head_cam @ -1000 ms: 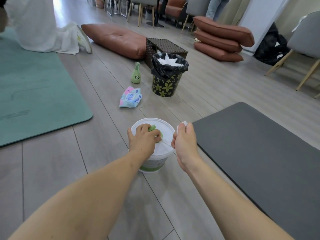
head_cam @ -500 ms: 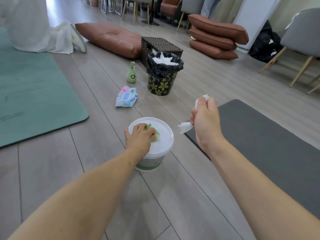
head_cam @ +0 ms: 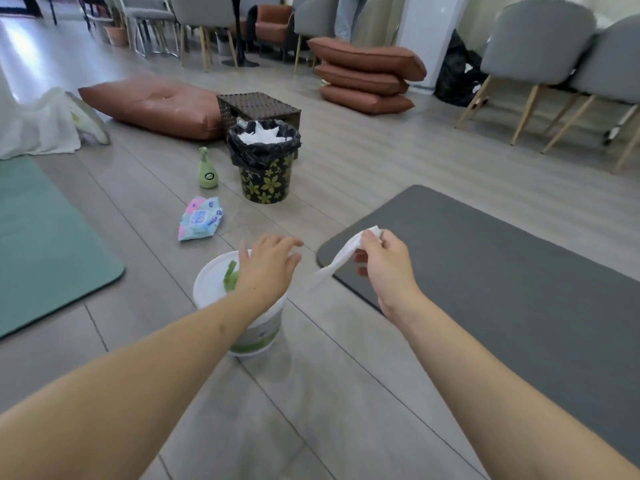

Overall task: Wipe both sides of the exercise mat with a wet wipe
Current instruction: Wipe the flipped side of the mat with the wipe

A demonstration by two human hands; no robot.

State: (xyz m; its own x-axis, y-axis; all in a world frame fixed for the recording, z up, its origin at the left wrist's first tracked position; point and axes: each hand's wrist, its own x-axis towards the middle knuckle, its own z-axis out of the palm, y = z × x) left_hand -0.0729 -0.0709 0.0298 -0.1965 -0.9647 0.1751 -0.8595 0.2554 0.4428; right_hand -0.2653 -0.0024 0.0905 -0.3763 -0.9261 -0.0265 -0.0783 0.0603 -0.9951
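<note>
Right hand (head_cam: 384, 268) pinches wet wipe (head_cam: 341, 259); left hand (head_cam: 266, 268) spread.

A lounge-style studio room: exercise mats, grey (head_cam: 502, 289) at right and green (head_cam: 45, 244) at left, lie on wood-look flooring, with stacked brown floor cushions (head_cam: 367, 76) and grey upholstered chairs (head_cam: 540, 43) at the far side.

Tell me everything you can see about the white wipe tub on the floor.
The wipe tub is a round white plastic bucket with a green band near its base, standing upright on the grey plank floor beside the dark grey mat. Its white lid is on, a green flap raised at the centre. The left hand hovers open above it.
</note>
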